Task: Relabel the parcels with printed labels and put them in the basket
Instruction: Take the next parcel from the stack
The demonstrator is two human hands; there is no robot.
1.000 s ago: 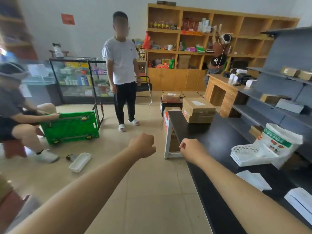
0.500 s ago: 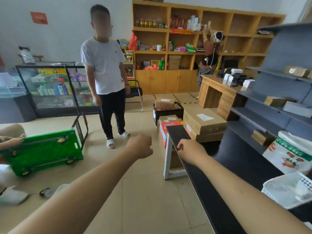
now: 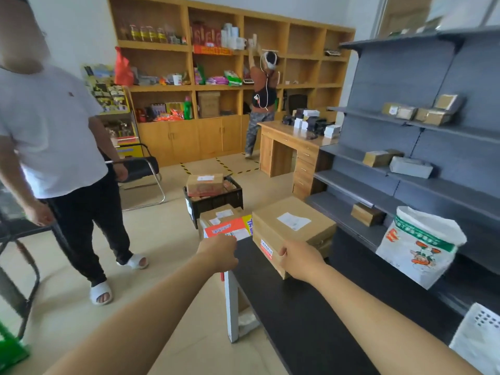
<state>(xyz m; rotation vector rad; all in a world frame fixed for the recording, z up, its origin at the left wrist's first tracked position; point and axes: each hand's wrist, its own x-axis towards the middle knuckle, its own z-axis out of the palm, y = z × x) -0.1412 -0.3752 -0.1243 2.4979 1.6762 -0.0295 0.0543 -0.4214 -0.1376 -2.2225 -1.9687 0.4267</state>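
A large cardboard parcel (image 3: 293, 231) with a white label (image 3: 293, 221) on top sits at the far end of the black table (image 3: 297, 320). My right hand (image 3: 300, 262) is curled in front of its near corner; whether it touches the box is unclear. My left hand (image 3: 219, 253) is a fist with nothing in it, just off the table's left edge. Beyond the table, a parcel with orange tape (image 3: 226, 226) stands on the floor. Behind it is a black crate (image 3: 216, 201) holding another labelled parcel (image 3: 204, 184).
A person in a white T-shirt (image 3: 54, 131) stands close on the left, next to a chair (image 3: 140, 169). Grey shelving (image 3: 433, 131) with small parcels lines the right, with a printed sack (image 3: 419, 244) and a white basket (image 3: 476, 339) on the table. Another person (image 3: 262, 98) works at the back shelves.
The view has moved forward and turned right, so the large parcel and crate are much nearer. My right hand now reaches the parcel's near corner. Both hands stay curled.
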